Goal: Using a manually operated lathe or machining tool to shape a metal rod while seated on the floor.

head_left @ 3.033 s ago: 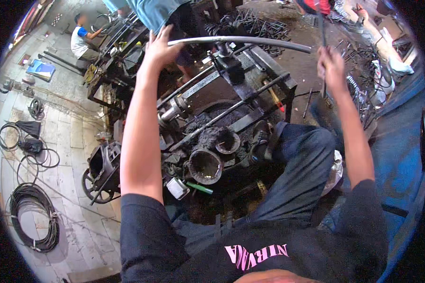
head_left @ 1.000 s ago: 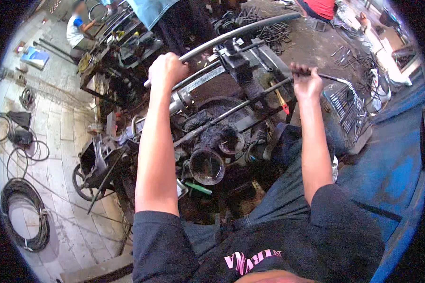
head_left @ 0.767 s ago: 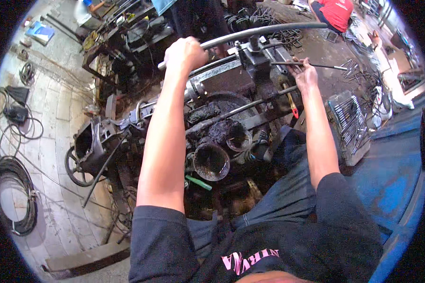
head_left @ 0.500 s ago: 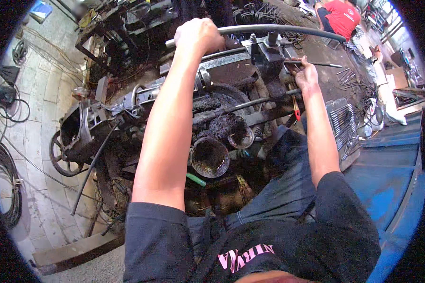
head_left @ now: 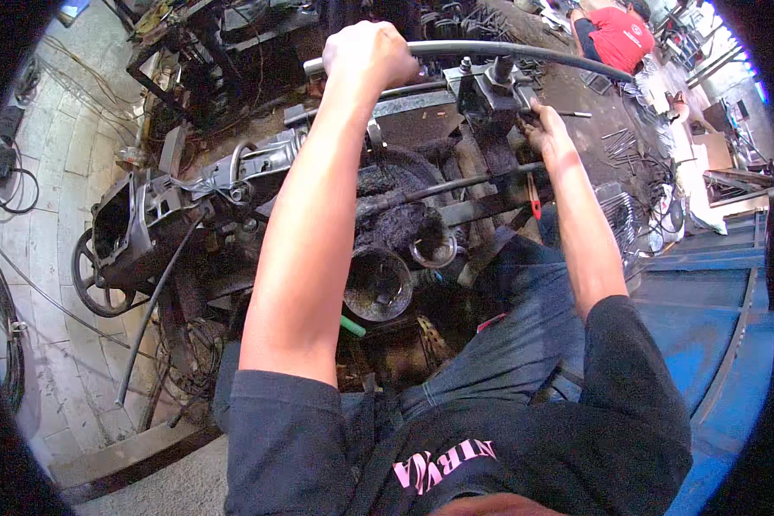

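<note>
My left hand is closed round a long grey pipe, near its left end. The pipe runs to the right, passing over a greasy clamp block on an oily metal machine. Beside the block's right side, the fingers of my right hand are closed at a thin metal rod, whose tip sticks out to the right. The rod's inner end is hidden by my fingers and the block. Below, a dark bar crosses the machine above two round metal containers.
A person in a red shirt crouches at the far right. Loose rods lie on the floor there. A blue metal sheet stands close on my right. A handwheel and a slanting rod are at the left, near coiled cable.
The thin rod sticks out less to the right, and my right hand has shifted slightly left. My left hand has moved slightly up and right along with my view, still gripping the pipe.
</note>
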A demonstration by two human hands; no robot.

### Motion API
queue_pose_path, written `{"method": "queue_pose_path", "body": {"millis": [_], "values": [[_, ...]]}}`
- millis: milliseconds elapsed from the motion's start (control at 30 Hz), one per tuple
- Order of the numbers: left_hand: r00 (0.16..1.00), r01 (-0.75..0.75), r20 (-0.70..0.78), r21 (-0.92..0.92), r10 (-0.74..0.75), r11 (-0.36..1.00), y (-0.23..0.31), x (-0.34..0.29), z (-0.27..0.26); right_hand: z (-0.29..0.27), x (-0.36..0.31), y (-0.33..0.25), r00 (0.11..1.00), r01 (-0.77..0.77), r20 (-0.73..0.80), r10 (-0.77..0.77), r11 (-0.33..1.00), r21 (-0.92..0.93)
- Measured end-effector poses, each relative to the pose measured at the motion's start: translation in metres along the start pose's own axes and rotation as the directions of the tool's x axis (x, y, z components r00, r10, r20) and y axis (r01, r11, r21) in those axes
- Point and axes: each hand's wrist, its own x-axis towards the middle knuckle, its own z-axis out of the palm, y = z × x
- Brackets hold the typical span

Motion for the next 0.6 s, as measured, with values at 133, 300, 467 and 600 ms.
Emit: {"method": "queue_pose_path", "body": {"millis": [133,300,467,600], "values": [[1.0,0.009,0.022,0.011,-0.009,1.0,0.001,-0.007,-0.004,-0.001,-0.002,0.004,0.999,-0.044,-0.023,0.046,0.995,0.085],[0.999,0.036,0.001,0.012,-0.036,0.999,0.004,-0.012,-0.003,-0.004,-0.016,0.007,0.998,0.053,-0.02,-0.052,0.998,0.047],[0.999,0.029,-0.016,0.01,-0.029,1.0,0.009,-0.017,-0.005,-0.006,-0.018,0.002,0.99,0.106,-0.103,-0.101,0.993,0.049],[0.998,0.066,0.001,0.018,-0.066,0.998,0.005,-0.018,-0.003,0.003,-0.026,0.002,0.999,0.038,-0.016,-0.037,0.999,0.036]]}}
